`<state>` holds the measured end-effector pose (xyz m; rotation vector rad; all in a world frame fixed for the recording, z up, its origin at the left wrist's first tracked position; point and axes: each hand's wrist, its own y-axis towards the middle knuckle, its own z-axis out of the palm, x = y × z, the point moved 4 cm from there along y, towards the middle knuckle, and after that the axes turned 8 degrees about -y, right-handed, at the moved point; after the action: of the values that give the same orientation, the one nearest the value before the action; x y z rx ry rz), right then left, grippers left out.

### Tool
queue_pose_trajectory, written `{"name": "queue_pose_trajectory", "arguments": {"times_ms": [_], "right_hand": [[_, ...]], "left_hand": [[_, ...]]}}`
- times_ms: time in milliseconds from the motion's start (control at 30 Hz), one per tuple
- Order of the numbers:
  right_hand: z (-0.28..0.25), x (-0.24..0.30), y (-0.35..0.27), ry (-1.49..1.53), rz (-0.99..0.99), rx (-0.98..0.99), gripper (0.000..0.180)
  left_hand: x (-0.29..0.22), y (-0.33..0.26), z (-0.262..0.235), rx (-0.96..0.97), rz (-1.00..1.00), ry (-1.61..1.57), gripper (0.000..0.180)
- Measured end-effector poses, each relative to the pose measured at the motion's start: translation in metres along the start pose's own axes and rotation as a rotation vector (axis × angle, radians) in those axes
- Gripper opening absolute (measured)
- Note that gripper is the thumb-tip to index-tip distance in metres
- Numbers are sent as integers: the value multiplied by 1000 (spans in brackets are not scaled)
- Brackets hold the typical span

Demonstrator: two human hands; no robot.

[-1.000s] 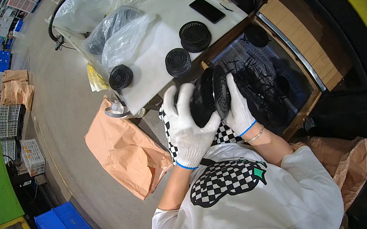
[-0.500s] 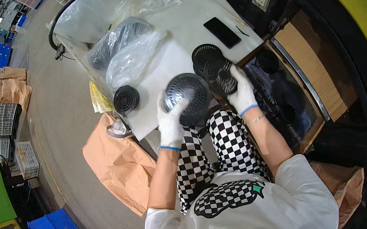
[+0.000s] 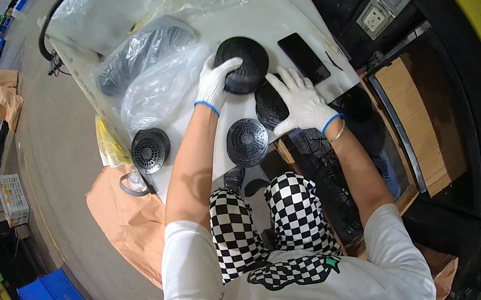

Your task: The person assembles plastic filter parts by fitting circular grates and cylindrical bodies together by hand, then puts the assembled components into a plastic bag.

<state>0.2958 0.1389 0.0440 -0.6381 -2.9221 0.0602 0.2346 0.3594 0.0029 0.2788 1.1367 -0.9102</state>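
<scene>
Both hands have moved farther forward over the surface (image 3: 263, 9) since half a second ago, and the large cover (image 3: 248, 72) that the left hand (image 3: 221, 82) had near the front edge is now farther back, beside the clear bag (image 3: 162, 90).

The left arm reaches nearly straight ahead, the forearm running up and slightly rightward across the front edge. The left hand is closed on the cover's left side: its thumb lies across the black face, while the other fingers are mostly hidden behind the rim. Whether the cover touches what is below it cannot be told.

The right arm slants forward and to the left, the right hand (image 3: 301, 100) palm down with fingers spread wide. It lies over the right side of a dark mesh part (image 3: 267, 107), thumb pointing left along the near edge and fingertips pointing toward the back. It looks laid on the part rather than closed around it.

Just in front of the mesh part, a round stack (image 3: 247, 141) sits at the front edge; a second stack (image 3: 149, 150) stands by the left corner, well apart. The phone (image 3: 304, 58) lies just beyond the right hand's fingertips.
</scene>
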Motion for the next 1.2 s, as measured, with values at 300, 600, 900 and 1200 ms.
{"name": "queue_pose_trajectory", "arguments": {"times_ms": [300, 600, 900, 1200], "right_hand": [[-9, 23, 25, -233, -186, 146, 96], [-4, 6, 1, -244, -65, 124, 122], [-5, 6, 11, -126, 59, 233, 121], [14, 51, 24, -189, 215, 246, 92]], "left_hand": [[-27, 44, 8, -2, -199, 939, 67], [-49, -156, 51, 329, 50, 1645, 104], [8, -173, 42, 379, 138, 1761, 86], [-1, -172, 26, 348, 15, 1840, 81]]}}
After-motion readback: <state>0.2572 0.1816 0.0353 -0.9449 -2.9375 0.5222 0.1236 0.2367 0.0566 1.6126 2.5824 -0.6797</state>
